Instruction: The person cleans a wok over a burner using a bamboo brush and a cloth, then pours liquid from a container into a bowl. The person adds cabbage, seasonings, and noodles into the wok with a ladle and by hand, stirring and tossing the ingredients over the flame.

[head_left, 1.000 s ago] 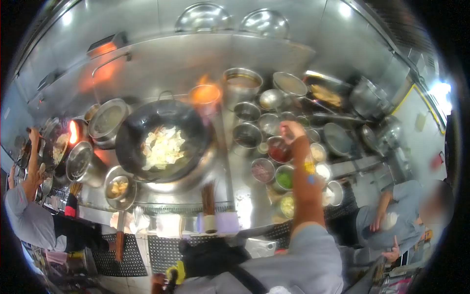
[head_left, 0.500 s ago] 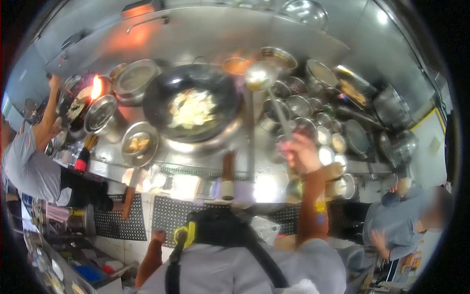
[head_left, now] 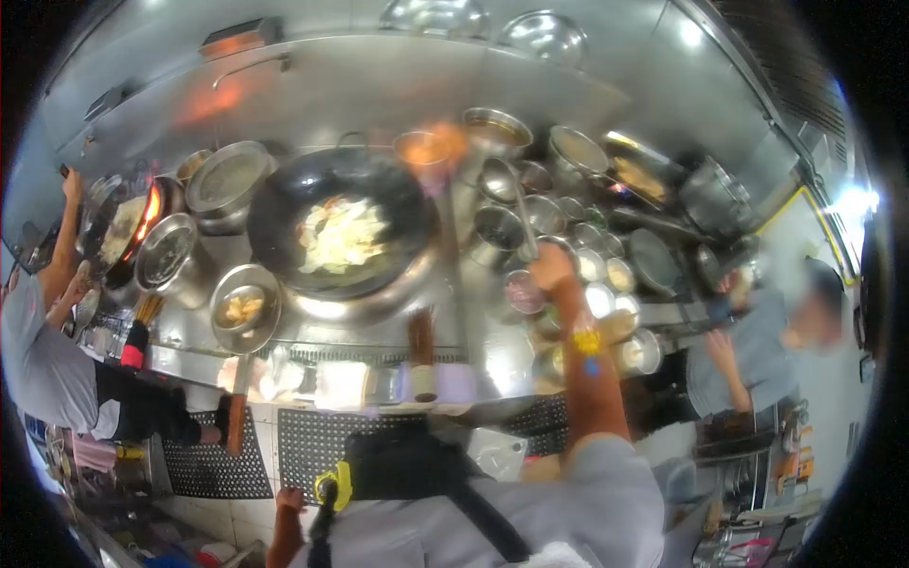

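Observation:
My right hand (head_left: 551, 265) is closed around the handle of a ladle (head_left: 497, 177), its bowl above the seasoning containers right of the wok. Beneath and beside the ladle are a metal pot (head_left: 496, 231) and several small bowls. White sliced food (head_left: 343, 235) lies in the large black wok (head_left: 270, 213) on the stove, left of the ladle. Low beside my body hangs my left hand (head_left: 291, 499), fingers curled in, away from the counter, with nothing visible in it.
A strainer (head_left: 244, 322) holding yellowish pieces sits left of the wok, near a brush (head_left: 422, 355) at the counter's edge. Flames (head_left: 150, 210) rise at a pan a co-worker (head_left: 52, 355) handles on the left. Another person (head_left: 743, 350) stands to the right.
The ladle has moved right, away from the wok and over the containers. My view has shifted, so the counter sits lower and further left. The left hand still hangs low.

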{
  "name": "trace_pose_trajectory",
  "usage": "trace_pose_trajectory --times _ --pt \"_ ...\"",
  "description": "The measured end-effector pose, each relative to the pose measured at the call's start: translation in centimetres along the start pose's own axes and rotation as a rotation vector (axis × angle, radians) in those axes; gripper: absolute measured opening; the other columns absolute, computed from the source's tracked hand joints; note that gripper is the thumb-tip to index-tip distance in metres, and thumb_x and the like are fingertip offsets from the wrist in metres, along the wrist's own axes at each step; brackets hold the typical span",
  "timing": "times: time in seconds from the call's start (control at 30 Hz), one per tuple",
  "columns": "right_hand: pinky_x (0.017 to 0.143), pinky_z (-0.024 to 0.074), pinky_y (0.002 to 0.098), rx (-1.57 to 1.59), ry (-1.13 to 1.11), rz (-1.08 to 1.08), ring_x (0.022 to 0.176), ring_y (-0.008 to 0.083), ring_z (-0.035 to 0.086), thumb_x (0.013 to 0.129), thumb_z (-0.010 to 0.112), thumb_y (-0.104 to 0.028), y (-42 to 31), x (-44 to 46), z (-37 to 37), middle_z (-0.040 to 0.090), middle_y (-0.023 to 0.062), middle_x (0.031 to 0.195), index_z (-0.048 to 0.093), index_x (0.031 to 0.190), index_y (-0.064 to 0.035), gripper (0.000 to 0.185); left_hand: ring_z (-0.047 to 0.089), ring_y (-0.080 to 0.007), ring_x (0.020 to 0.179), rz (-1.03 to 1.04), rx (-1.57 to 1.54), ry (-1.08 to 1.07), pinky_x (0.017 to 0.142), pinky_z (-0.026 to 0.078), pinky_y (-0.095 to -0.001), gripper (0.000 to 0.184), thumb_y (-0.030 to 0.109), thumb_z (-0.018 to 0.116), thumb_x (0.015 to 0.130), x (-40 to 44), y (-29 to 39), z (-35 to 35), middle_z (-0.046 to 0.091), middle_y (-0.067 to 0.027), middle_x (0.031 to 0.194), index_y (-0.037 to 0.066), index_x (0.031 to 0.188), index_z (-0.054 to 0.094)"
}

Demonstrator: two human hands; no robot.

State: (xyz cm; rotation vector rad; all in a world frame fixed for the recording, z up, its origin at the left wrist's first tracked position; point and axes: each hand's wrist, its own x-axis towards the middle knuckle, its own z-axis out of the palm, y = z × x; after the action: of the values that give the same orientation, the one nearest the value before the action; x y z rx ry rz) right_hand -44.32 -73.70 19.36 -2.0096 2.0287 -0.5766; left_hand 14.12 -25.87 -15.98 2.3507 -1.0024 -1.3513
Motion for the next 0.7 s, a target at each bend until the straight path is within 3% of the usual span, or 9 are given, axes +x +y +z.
trace_pose_trajectory --times 0.1,0.13,0.2,0.33,0.37,0.43,0.53,0.63,0.7 --pt "0.087 0.0487 0.0447 -0.157 -0.11 0.12 0.099 0.0402 0.06 0.078 0.059 -0.027 -1.3 2.5 -1.0 0.063 0.0292 0.098 0.066 0.092 0.0041 0.034 0.066 -0.0225 0.062 -0.072 -0.031 -0.016 0.054 0.056 -0.0366 0.022 0.018 0.052 0.082 -1.5 -1.1 0.5 0.064 -0.0141 0.073 0.001 0.087 0.064" --pt "0.083 0.0513 0.0425 -0.175 -0.054 0.085 0.09 0.0397 0.064 0.077 0.059 -0.026 -1.4 2.7 -1.1 0.065 0.0272 0.09 0.068 0.084 0.0039 0.032 0.066 -0.0226 0.062 -0.083 -0.034 -0.021 0.053 0.056 -0.0368 0.022 0.018 0.052 0.082 -1.9 -1.5 0.7 0.064 -0.0142 0.074 0.001 0.089 0.064" --pt "0.064 0.0542 0.0371 -0.347 -0.386 -0.191 0.063 0.0293 0.066 0.076 0.062 -0.024 6.5 9.8 3.2 0.066 0.019 0.069 0.067 0.069 0.0027 0.028 0.066 -0.0227 0.062 -0.099 -0.037 -0.028 0.053 0.056 -0.0373 0.021 0.017 0.052 0.083 -2.2 -1.5 0.9 0.064 -0.0143 0.075 0.001 0.091 0.063" --pt "0.045 0.0473 0.035 0.56 -0.371 0.401 0.047 0.0194 0.058 0.077 0.063 -0.016 1.1 6.3 -2.4 0.061 0.0083 0.055 0.062 0.058 -0.0028 0.023 0.065 -0.0231 0.062 -0.114 -0.051 -0.032 0.051 0.056 -0.0383 0.022 0.016 0.052 0.083 -2.3 -0.9 1.5 0.063 -0.0145 0.076 0.001 0.096 0.061" --pt "0.04 0.0426 0.0316 0.859 -0.382 0.407 0.046 0.0167 0.054 0.081 0.061 -0.011 2.0 6.2 -2.0 0.059 0.0042 0.056 0.06 0.064 -0.0043 0.018 0.065 -0.0231 0.062 -0.115 -0.054 -0.03 0.051 0.056 -0.0385 0.022 0.016 0.052 0.084 -2.3 -0.7 1.7 0.063 -0.0145 0.077 0.001 0.097 0.061" --pt "0.04 0.0415 0.0247 1.247 -0.374 0.626 0.049 0.0139 0.054 0.083 0.061 -0.011 3.2 5.6 -1.9 0.059 0.0053 0.064 0.059 0.077 -0.0022 0.011 0.065 -0.0233 0.061 -0.113 -0.059 -0.031 0.05 0.057 -0.039 0.023 0.015 0.052 0.084 -2.2 -0.1 2.0 0.063 -0.0146 0.078 0.001 0.099 0.06" --pt "0.04 0.0409 0.0196 1.418 -0.372 0.615 0.051 0.0116 0.053 0.087 0.057 -0.01 4.0 4.5 -1.9 0.059 0.0067 0.07 0.055 0.087 -0.0011 0.009 0.065 -0.0235 0.061 -0.11 -0.065 -0.028 0.049 0.057 -0.0397 0.024 0.014 0.052 0.085 -2.0 0.6 2.2 0.063 -0.0147 0.079 0.0 0.103 0.059" --pt "0.039 0.0419 0.021 1.513 -0.424 0.523 0.05 0.012 0.053 0.086 0.057 -0.008 4.3 3.7 -2.1 0.059 0.0081 0.07 0.054 0.088 0.0001 0.009 0.065 -0.0238 0.061 -0.1 -0.065 -0.027 0.048 0.057 -0.0405 0.025 0.014 0.052 0.085 -1.6 0.9 2.0 0.062 -0.0149 0.081 0.0 0.106 0.058" --pt "0.043 0.0378 0.023 1.423 -0.397 0.478 0.052 0.012 0.047 0.085 0.057 -0.011 3.8 2.9 -2.7 0.052 0.0037 0.065 0.053 0.079 -0.0029 0.011 0.065 -0.0242 0.061 -0.083 -0.05 -0.036 0.048 0.058 -0.0409 0.027 0.013 0.052 0.085 -0.8 0.8 1.9 0.062 -0.0153 0.081 0.0 0.108 0.057"
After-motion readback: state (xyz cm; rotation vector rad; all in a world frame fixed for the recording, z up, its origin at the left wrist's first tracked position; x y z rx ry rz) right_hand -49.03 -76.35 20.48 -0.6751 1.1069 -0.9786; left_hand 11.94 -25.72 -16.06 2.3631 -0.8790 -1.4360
